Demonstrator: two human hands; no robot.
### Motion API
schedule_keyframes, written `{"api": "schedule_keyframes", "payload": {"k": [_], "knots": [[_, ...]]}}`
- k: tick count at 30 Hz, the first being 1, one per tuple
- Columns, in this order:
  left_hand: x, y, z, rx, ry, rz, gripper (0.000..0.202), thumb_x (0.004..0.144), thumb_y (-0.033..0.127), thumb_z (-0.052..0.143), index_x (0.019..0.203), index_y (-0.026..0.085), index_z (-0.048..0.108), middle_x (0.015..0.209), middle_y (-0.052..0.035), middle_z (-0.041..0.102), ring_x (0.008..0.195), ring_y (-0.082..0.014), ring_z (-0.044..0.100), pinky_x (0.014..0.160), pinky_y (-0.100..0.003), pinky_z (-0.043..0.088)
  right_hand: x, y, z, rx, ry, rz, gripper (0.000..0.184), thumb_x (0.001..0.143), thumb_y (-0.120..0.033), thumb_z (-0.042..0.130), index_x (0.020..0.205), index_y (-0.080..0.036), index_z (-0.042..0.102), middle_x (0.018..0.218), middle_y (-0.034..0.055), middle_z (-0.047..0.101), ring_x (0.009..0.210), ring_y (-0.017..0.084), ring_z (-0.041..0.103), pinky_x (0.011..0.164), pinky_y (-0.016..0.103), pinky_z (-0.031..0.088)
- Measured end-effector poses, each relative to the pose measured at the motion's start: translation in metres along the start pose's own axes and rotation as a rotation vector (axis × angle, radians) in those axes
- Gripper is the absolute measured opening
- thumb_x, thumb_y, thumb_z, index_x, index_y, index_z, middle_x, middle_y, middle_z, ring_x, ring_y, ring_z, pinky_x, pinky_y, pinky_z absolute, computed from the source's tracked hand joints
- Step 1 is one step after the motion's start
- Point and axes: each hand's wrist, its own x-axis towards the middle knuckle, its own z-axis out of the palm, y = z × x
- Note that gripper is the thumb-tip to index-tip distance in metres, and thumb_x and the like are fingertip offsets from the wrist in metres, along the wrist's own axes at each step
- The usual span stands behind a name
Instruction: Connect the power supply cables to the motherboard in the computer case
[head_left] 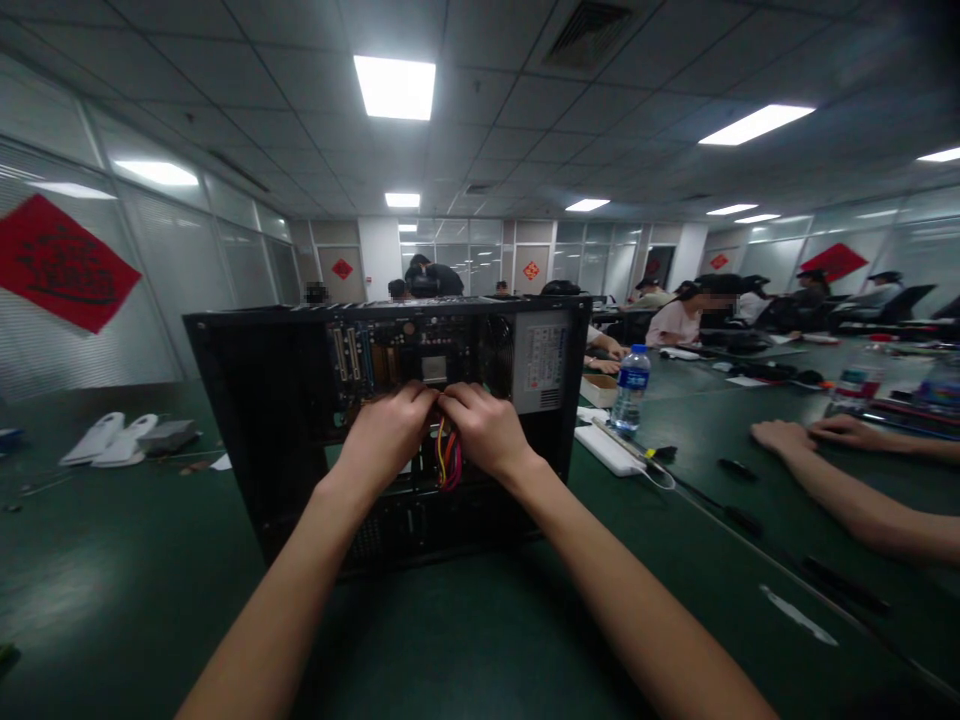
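An open black computer case (pixel 232 420) stands on the table in front of me, its inside facing me. My left hand (pixel 394 430) and my right hand (pixel 484 425) meet in the middle of it, fingertips close together, just below a square metal-topped part (pixel 434 369) on the motherboard (pixel 469 338). Both hands are closed. A bundle of yellow, red and purple wires (pixel 448 465) hangs from under the right hand's fingers, which grip it. What the left fingertips pinch is hidden. The power supply (pixel 541 362) sits at the upper right of the case.
Right of the case are a water bottle (pixel 631 388), a white power strip (pixel 609 450) and a black cable (pixel 705 500). A co-worker's hands (pixel 784 440) rest on the table further right. White plastic pieces (pixel 112 440) and a grey box (pixel 166 437) lie at left.
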Motion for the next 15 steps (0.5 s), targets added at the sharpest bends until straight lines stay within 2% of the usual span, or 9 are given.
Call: {"api": "schedule_keyframes", "payload": {"k": [6,15], "knots": [[0.000,-0.003,0.009,-0.062,-0.017,-0.015,0.026,0.095,0.009,0.047,0.115,0.014,0.064,0.112,-0.0124,0.070,0.094,-0.0229,0.071,0.080,-0.033,0.059,0.002,-0.005,0.000,0.049,-0.094,0.065,0.023,0.101,-0.017,0.046,0.109,-0.015,0.067,0.112,0.0104,0.067,0.099,0.021,0.060,0.074,0.029,0.053],[0.002,-0.007,0.013,-0.099,-0.120,0.000,0.025,0.094,0.007,0.045,0.107,0.013,0.066,0.105,-0.0135,0.072,0.094,-0.0262,0.073,0.083,-0.036,0.058,-0.001,-0.003,0.012,0.133,-0.139,0.063,0.022,0.101,-0.016,0.047,0.110,-0.014,0.067,0.111,0.0112,0.065,0.106,0.021,0.060,0.087,0.031,0.052]]}}
